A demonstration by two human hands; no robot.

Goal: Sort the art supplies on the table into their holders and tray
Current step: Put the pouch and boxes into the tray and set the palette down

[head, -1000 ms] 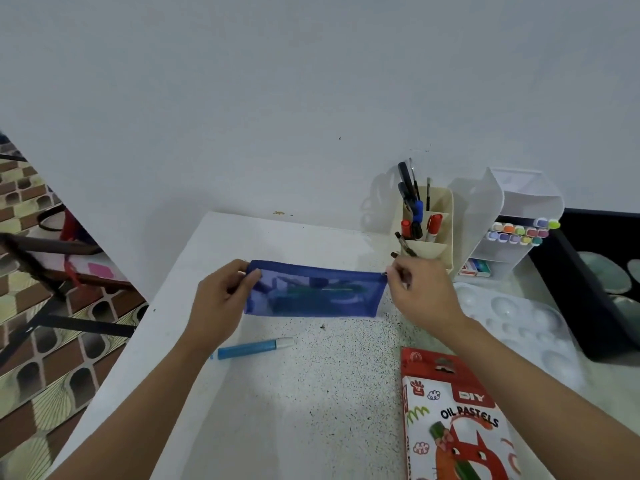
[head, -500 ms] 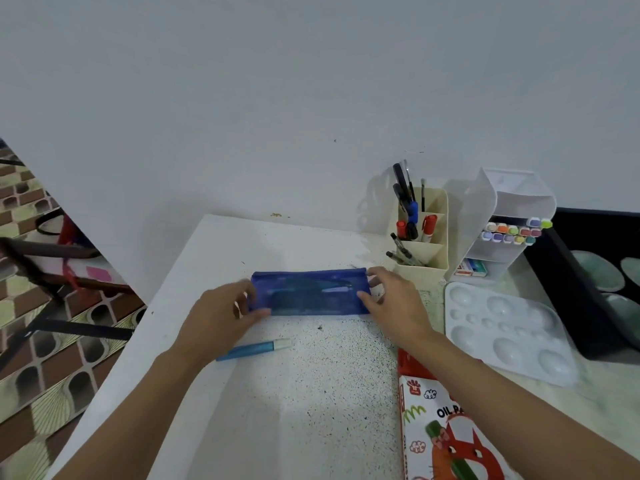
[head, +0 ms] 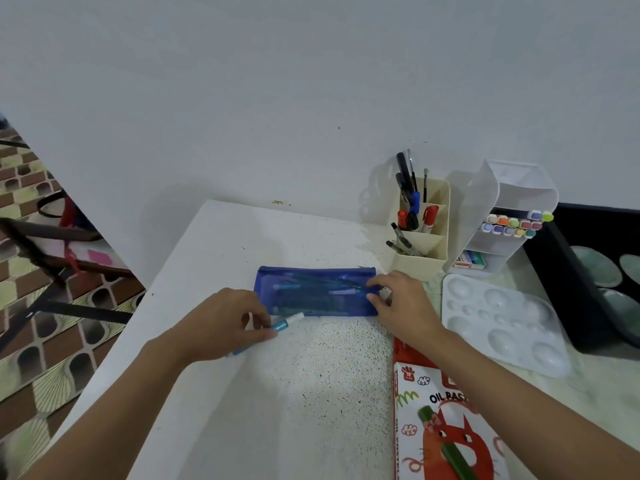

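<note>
While right hand (head: 405,308) pinches pouch (head: 311,294), pen (head: 288,321) lies under left hand (head: 221,323), seemingly gripped.

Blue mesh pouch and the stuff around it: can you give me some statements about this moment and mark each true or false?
1. The blue mesh zip pouch lies flat on the white table. True.
2. The left hand rests empty on the table. False: it pinches a light blue pen with a white tip.
3. The right hand grips the pouch's right end. True.
4. The white plastic paint palette sits left of the pouch. False: it lies to the pouch's right.
</note>
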